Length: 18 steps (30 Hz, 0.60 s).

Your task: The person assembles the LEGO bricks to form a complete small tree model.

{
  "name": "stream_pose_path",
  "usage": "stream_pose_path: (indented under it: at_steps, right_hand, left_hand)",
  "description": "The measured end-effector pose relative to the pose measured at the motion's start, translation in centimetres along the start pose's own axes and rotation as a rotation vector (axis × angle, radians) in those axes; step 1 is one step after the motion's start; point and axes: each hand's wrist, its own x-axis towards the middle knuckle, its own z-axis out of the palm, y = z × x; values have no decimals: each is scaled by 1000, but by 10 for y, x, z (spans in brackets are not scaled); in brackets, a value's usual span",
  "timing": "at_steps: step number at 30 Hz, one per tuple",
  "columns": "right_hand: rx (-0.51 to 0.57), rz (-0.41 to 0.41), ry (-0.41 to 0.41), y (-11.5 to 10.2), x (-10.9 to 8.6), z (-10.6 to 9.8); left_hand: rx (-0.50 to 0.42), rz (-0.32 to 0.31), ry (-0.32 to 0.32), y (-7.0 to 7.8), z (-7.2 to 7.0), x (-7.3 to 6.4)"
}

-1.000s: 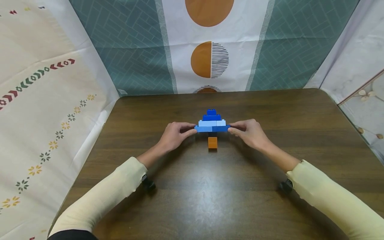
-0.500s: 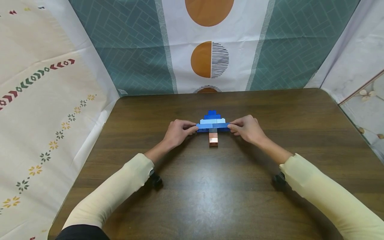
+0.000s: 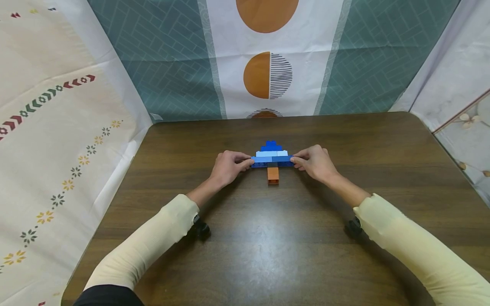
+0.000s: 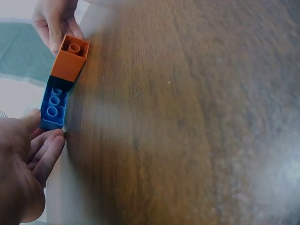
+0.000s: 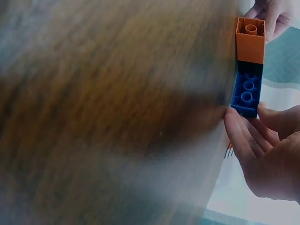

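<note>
A tree-shaped build of toy building bricks lies over the middle of the table, its hollow undersides turned toward me. Its widest row of blue bricks has light blue bricks and narrower dark blue bricks beyond it. Toward me juts the orange brick trunk, joined through a dark piece. My left hand pinches the left end of the wide row between thumb and fingers. At the opposite end, my right hand pinches likewise. Hollow tubes show in the blue underside and the orange brick in the wrist views.
The brown wooden table extends around the build. Behind it hangs a patterned cloth, with a cream printed cloth on the left and a pale one on the right. Dark wrist devices sit below both sleeves.
The brick build has tipped backward, so its undersides now face me, and the orange trunk has shifted slightly away. Both hands keep their hold and have moved a little forward.
</note>
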Motion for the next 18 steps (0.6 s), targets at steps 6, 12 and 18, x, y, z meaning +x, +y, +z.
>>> stream_pose_path:
  at_steps: [6, 12, 18]
  right_hand:
    - [-17, 8, 7, 0, 1, 2]
    - [-38, 16, 24, 0, 1, 3]
    - [-50, 17, 50, 8, 0, -3]
  left_hand:
    - [31, 1, 22, 0, 2, 0]
    - [55, 2, 43, 0, 2, 0]
    - [55, -5, 81, -5, -4, -4]
